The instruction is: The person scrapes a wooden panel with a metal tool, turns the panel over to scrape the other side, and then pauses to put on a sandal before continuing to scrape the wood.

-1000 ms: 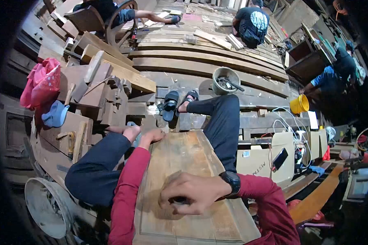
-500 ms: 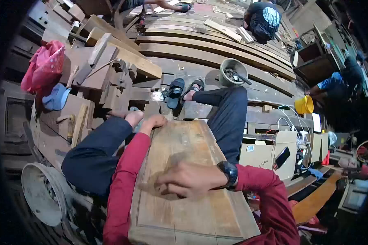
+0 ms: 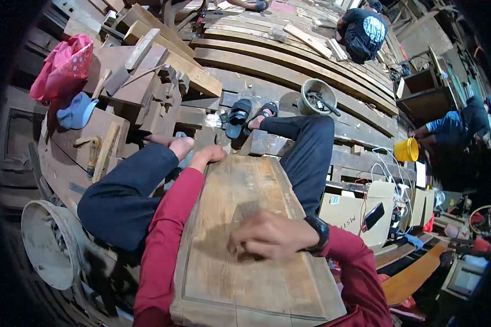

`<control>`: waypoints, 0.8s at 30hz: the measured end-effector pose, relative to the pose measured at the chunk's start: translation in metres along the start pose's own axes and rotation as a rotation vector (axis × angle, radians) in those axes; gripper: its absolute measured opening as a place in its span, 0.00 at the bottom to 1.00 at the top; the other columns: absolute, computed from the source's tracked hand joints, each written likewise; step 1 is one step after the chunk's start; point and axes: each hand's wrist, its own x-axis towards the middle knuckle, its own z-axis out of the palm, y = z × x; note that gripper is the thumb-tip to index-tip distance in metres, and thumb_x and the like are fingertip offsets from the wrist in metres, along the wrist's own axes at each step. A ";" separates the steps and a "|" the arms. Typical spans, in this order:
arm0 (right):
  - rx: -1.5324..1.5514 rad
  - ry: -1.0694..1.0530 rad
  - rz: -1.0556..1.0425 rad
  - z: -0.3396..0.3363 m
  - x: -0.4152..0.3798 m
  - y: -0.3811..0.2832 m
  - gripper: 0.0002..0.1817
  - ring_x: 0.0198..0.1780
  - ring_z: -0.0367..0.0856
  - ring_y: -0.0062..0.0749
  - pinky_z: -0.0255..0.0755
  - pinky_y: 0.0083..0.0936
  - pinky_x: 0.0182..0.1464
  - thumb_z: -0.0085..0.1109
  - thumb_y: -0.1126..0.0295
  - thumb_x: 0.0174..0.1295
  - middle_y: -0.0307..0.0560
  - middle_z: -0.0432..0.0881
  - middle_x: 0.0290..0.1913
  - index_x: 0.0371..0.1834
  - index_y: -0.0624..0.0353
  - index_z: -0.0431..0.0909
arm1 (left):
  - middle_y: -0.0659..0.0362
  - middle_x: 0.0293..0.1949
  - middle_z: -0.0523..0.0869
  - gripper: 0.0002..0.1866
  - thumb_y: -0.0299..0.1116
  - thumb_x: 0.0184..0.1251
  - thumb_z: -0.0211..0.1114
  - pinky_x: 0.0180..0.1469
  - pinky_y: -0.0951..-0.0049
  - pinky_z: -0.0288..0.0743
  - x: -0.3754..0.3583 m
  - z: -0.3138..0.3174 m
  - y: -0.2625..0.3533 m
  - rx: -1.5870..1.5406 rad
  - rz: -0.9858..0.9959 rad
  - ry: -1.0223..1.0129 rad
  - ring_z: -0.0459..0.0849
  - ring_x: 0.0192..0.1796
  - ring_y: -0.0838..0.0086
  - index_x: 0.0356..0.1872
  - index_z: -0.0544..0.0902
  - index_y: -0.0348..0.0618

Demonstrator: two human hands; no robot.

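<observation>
A wooden panel [image 3: 245,191] with a moulded border lies across my lap, its surface pale and worn in patches. My left hand [image 3: 211,155] is closed at the panel's far left corner, gripping the edge. On the middle of the board rests my right hand [image 3: 273,237], knuckles up and fingers curled in, slightly smeared by motion. Whatever is under those fingers is hidden. A dark watch [image 3: 317,231] sits on the right wrist.
Left stand a bench with a hammer [image 3: 94,155], a blue cap [image 3: 77,110], a pink bag [image 3: 63,68] and a whitish bucket [image 3: 49,245]. Ahead are sandals [image 3: 238,117] and a grey bucket [image 3: 317,97]. Right are cardboard [image 3: 338,212] with cables, a phone [image 3: 373,216] and crouching people.
My right hand has slid to the right across the panel, still curled on its surface. My left hand stays at the far corner. The view has shifted slightly.
</observation>
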 end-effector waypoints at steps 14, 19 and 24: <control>0.039 0.134 -0.078 0.006 -0.016 -0.020 0.08 0.32 0.84 0.44 0.77 0.35 0.40 0.51 0.75 0.61 0.49 0.85 0.30 0.34 0.63 0.81 | 0.43 0.64 0.85 0.31 0.55 0.77 0.50 0.69 0.51 0.75 -0.015 -0.013 0.012 0.098 -0.037 0.018 0.82 0.67 0.45 0.57 0.88 0.38; -0.134 0.256 0.198 0.010 -0.023 -0.001 0.08 0.34 0.86 0.40 0.77 0.33 0.41 0.51 0.75 0.63 0.49 0.86 0.30 0.35 0.64 0.81 | 0.46 0.62 0.87 0.29 0.53 0.78 0.50 0.67 0.51 0.77 -0.012 -0.019 0.012 0.168 0.020 -0.108 0.84 0.65 0.46 0.55 0.89 0.39; -0.035 0.228 -0.055 0.007 -0.049 -0.040 0.09 0.29 0.85 0.37 0.77 0.31 0.37 0.53 0.74 0.60 0.46 0.87 0.29 0.34 0.63 0.83 | 0.45 0.67 0.83 0.27 0.48 0.79 0.48 0.70 0.53 0.74 -0.050 -0.030 0.051 0.117 -0.067 -0.049 0.82 0.69 0.49 0.63 0.84 0.41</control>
